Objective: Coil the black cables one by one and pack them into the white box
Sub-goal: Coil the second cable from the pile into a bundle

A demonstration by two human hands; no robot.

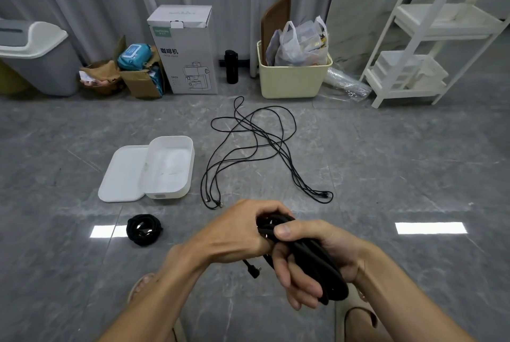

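Near the bottom middle of the view, both hands hold one coiled black cable (306, 256) above the grey floor (386, 165). The right hand (317, 259) wraps its fingers round the bundle from below, its thumb pressed on top, and the left hand (237, 234) curls its fingers over the far end of the same bundle. A short end with a plug (252, 268) hangs down between the wrists. To the left, on the floor, lies a second coiled cable (143, 229), well apart from the hands. Farther off stands the white box (171, 168), open, with its lid (122, 174) lying flat against its left side. Right of the box, loose cables (259, 148) sprawl in tangled loops across the floor, with their plug ends toward the near side. Along the far curtain stand a grey bin (41, 60), a tall cardboard carton (185, 49), a black bottle (231, 66), a cream tub (294, 76) stuffed with plastic bags, and a white shelf (414, 46) at the far right.
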